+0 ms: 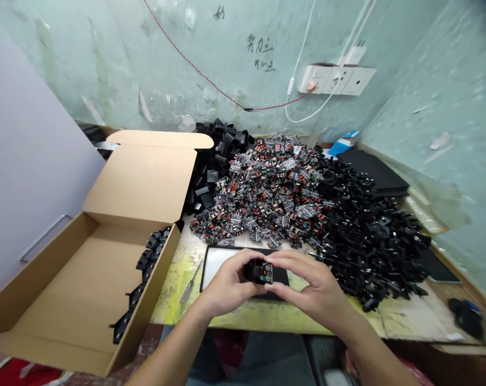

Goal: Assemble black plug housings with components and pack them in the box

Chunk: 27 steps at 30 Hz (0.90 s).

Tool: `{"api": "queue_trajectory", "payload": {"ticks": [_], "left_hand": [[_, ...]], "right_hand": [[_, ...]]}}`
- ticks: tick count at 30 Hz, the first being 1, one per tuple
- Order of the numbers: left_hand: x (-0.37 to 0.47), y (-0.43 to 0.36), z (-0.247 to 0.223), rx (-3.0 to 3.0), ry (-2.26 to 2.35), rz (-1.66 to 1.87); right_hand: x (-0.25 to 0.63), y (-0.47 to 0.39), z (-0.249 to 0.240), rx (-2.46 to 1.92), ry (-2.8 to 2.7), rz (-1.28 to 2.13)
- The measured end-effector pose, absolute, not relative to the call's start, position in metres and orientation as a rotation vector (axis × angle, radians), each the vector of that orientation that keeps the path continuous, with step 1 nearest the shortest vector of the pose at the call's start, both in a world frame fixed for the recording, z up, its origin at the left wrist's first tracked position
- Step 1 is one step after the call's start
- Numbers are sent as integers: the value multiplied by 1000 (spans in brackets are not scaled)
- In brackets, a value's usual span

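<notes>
Between both hands is a small black plastic casing (249, 271) with a circuit board (267, 272) showing at its right-hand opening. My left hand (229, 281) is closed around the casing. The thumb and fingertips of my right hand (313, 279) pinch the board's side from the right. Below them lies a shallow black-rimmed tray (203, 274) with a white and a black part. A screwdriver (189, 287) rests on the table left of the tray. Just behind the hands is a large heap of loose circuit boards (267, 187).
Black casings (216, 155) pile up behind the boards, and black plug parts (371, 236) heap on the right. An open cardboard box (66, 279) at left holds several black assembled pieces (146, 262) along its right wall. Sockets (339, 79) and a red cable (194, 65) are on the wall.
</notes>
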<state>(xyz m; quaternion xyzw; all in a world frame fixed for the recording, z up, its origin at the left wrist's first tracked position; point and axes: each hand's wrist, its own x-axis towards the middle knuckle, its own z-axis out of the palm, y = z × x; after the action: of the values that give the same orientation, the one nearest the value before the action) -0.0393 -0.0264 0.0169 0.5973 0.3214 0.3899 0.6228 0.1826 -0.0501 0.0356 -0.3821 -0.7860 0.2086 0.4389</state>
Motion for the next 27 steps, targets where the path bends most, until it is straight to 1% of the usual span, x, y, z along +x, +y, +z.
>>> {"api": "queue_trajectory", "payload": {"ticks": [14,19,27], "left_hand": [[-39,-25,17,1410,687,914],[-44,-26,22,1458,637,856],[-29,-33,20,1637,844,1006]], "right_hand": [[181,-50,40,-909,-1988,481],[179,-50,37,-934,-1987,485],[170,-50,31,-973,-1941,548]]}}
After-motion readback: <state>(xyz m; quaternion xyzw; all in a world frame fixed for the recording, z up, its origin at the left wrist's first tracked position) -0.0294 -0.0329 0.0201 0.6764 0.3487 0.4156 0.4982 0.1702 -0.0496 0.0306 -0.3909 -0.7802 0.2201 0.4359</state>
